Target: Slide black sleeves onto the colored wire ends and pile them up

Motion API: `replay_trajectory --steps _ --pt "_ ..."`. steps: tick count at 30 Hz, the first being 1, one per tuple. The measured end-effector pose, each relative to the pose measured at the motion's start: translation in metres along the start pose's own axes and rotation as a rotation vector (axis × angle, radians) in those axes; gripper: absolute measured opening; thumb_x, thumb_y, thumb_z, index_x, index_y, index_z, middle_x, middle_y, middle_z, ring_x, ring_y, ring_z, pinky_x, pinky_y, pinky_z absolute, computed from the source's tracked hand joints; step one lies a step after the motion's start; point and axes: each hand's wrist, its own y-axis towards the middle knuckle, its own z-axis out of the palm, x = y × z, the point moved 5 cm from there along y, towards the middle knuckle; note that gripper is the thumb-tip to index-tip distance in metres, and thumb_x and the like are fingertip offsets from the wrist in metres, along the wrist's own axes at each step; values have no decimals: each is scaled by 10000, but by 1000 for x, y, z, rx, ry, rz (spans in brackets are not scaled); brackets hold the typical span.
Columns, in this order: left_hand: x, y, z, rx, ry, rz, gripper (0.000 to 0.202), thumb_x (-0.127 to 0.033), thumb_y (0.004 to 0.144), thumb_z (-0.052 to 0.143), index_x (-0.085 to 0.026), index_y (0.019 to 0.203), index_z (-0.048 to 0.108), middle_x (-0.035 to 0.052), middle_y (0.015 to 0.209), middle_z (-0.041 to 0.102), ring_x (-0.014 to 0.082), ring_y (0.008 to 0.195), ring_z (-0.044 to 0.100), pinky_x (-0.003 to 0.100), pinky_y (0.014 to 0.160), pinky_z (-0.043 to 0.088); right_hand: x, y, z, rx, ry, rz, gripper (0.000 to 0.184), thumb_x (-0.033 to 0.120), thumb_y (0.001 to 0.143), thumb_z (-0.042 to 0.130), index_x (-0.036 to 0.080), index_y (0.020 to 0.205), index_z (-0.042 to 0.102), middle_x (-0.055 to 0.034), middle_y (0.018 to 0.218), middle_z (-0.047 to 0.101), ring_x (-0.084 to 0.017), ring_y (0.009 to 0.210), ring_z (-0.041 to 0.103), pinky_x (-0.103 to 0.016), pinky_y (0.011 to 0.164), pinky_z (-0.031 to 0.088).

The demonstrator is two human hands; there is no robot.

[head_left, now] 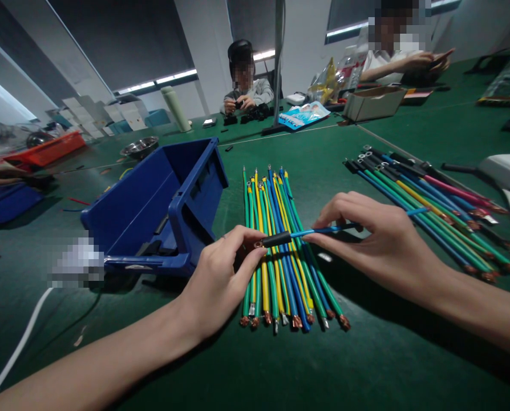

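My left hand (221, 279) pinches the lug end of a blue wire (323, 229), where a short black sleeve (276, 238) sits on it. My right hand (379, 240) is closed around the same wire further along and holds it level, just above a bundle of green, yellow and blue wires (280, 251) with copper lugs that lies on the green table (280, 365). A second pile of wires (426, 200), some with black sleeves fitted, lies to the right of my right hand.
A blue plastic bin (161, 205) with small black pieces in it stands tilted to the left. Two other people sit at the far side. A steel bowl (139, 147), an orange tray (45, 149), a cardboard box (375, 103) and a white device (507, 171) lie around.
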Motion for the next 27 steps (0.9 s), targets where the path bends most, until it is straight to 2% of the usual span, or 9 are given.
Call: replay_trajectory --steps 5,22,27 --pt "-1 1 0 -1 16 19 127 -94 925 606 -156 1032 636 -5 956 706 104 864 666 194 780 507 0 0 0 -4 -5 -6 191 364 870 664 201 808 587 -21 783 599 -166 718 515 -311 608 380" --pt "-1 1 -1 18 19 11 116 -109 919 607 -165 1019 622 -18 884 674 99 758 620 208 736 498 -1 -1 0 5 -8 -4 186 362 859 677 204 813 590 -14 781 595 -168 716 505 -309 609 375" --pt "1 1 0 35 6 -9 118 -114 928 590 -166 1033 600 -7 927 669 116 829 631 230 759 488 -1 0 1 3 -15 3 185 352 852 686 201 815 586 -15 783 591 -168 719 506 -309 611 372"
